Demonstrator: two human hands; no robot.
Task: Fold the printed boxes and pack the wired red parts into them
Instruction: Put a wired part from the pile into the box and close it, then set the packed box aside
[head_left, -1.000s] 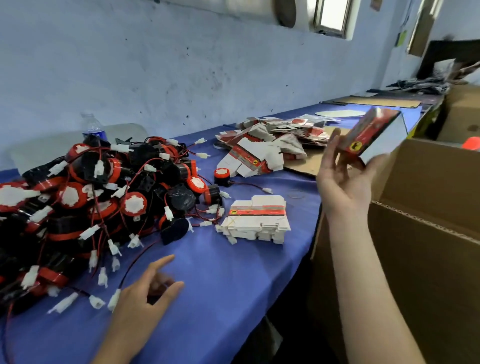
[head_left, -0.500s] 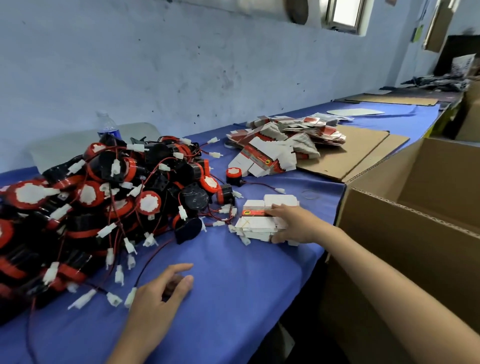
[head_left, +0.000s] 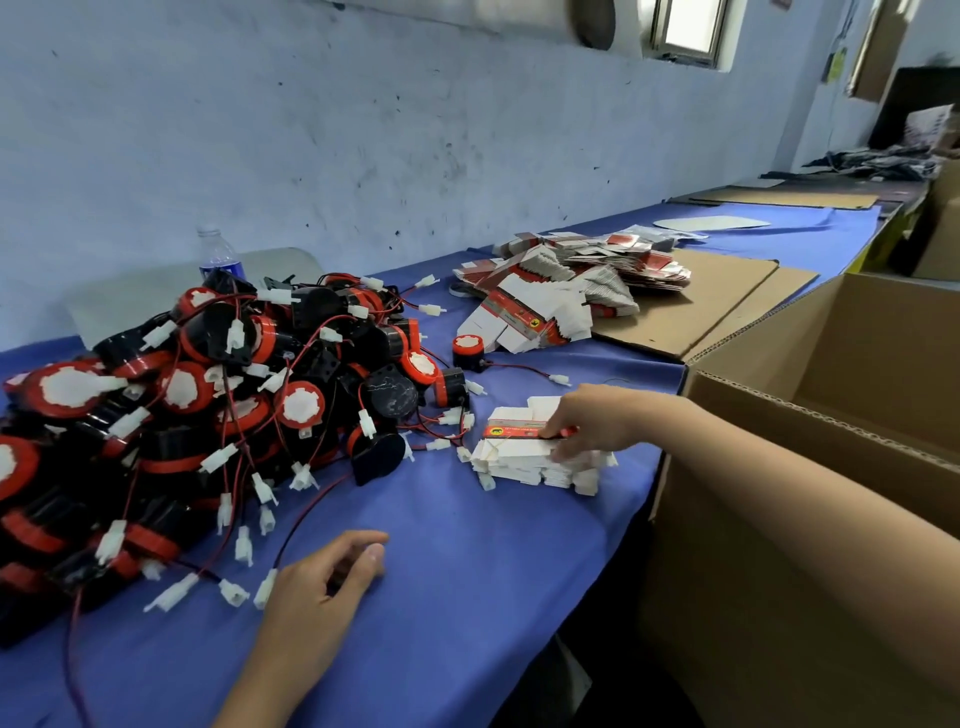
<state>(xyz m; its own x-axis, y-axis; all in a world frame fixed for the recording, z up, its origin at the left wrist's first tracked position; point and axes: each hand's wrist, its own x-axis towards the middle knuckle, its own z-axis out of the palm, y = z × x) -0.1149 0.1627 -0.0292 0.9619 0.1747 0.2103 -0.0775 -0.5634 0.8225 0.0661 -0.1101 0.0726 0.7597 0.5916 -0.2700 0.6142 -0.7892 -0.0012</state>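
A big heap of wired red-and-black parts (head_left: 218, 395) with white connectors covers the left of the blue table (head_left: 467, 561). One single part (head_left: 466, 352) stands apart behind the small stack of flat printed boxes (head_left: 524, 462). My right hand (head_left: 592, 421) is on that stack and pinches the top flat box (head_left: 511, 430) at its right end, between thumb and fingers. My left hand (head_left: 322, 582) rests on the table near the front edge. Its fingers are curled over a dark part whose red wire runs back toward the heap.
A larger pile of flat printed boxes (head_left: 561, 291) lies further back, partly on cardboard sheets (head_left: 717, 301). A big open cardboard carton (head_left: 831, 467) stands right of the table. A water bottle (head_left: 218, 254) is behind the heap, by the wall.
My right hand, which held a folded box over the carton a second ago, came down to the small stack and now pinches its top flat box. My left hand stayed put.
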